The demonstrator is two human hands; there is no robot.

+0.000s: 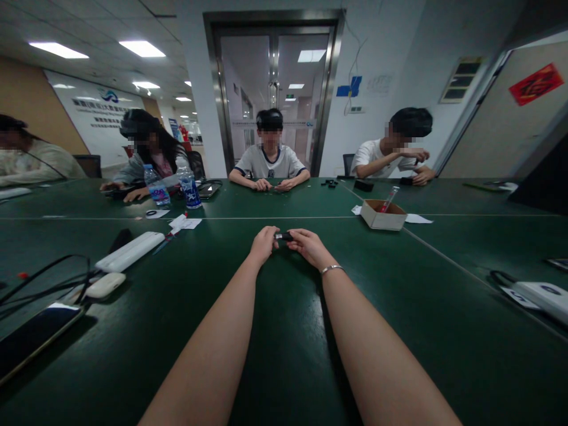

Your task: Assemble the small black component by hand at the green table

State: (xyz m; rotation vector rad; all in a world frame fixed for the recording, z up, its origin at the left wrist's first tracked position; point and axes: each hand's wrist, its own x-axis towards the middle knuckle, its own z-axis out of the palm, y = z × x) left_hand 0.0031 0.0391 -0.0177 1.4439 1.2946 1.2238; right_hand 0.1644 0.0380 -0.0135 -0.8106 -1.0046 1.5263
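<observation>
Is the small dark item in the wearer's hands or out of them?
In them: the left hand grips one end of the small dark item, the right hand the other. Whether it touches the table, I cannot tell.

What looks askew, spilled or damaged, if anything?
No spill stands out. A slim red-and-clear item sticks up from the open box, tilted rather than flat. The black object between the left hand and right hand is too small to judge for damage.
</observation>
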